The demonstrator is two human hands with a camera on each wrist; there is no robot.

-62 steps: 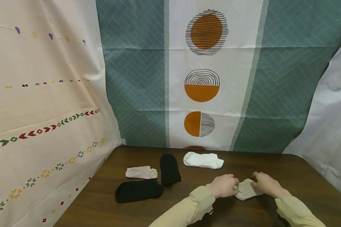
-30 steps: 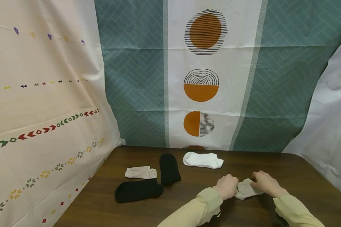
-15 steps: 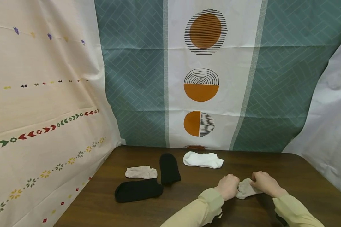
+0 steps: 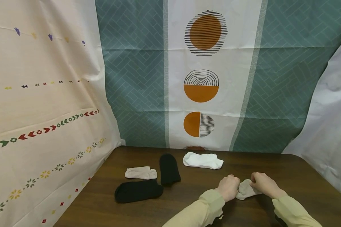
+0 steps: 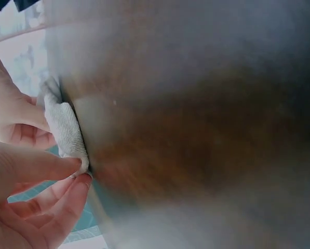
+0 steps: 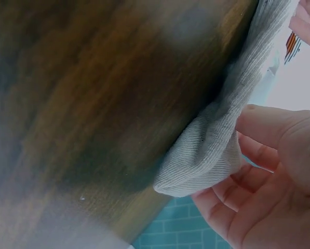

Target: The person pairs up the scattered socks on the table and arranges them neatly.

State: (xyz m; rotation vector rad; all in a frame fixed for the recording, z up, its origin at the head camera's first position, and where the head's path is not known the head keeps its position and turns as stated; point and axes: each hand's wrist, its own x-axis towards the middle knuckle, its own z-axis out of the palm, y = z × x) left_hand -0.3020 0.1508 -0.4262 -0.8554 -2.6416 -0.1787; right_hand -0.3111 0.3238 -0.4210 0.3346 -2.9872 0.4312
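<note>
A light grey ribbed sock (image 4: 245,189) lies on the brown table, toward the right, between both hands. My left hand (image 4: 228,187) pinches its left end; in the left wrist view the thumb and fingertips meet on the edge of the sock (image 5: 66,129). At the other end is my right hand (image 4: 265,185). From the right wrist, its thumb presses one side of the sock (image 6: 212,145) and the fingers curl in behind. Part of the fabric under the right hand is hidden in the head view.
A white sock (image 4: 203,160) lies near the table's back edge. Farther left are an upright-lying black sock (image 4: 169,169), a second black sock (image 4: 139,190) and a light grey sock (image 4: 141,172). Patterned cloth (image 4: 210,63) hangs behind the table (image 4: 187,201).
Over the two seconds my left hand has shifted a little right and turned at the sock's left end. The right hand has hardly moved, and the other socks lie as before.
</note>
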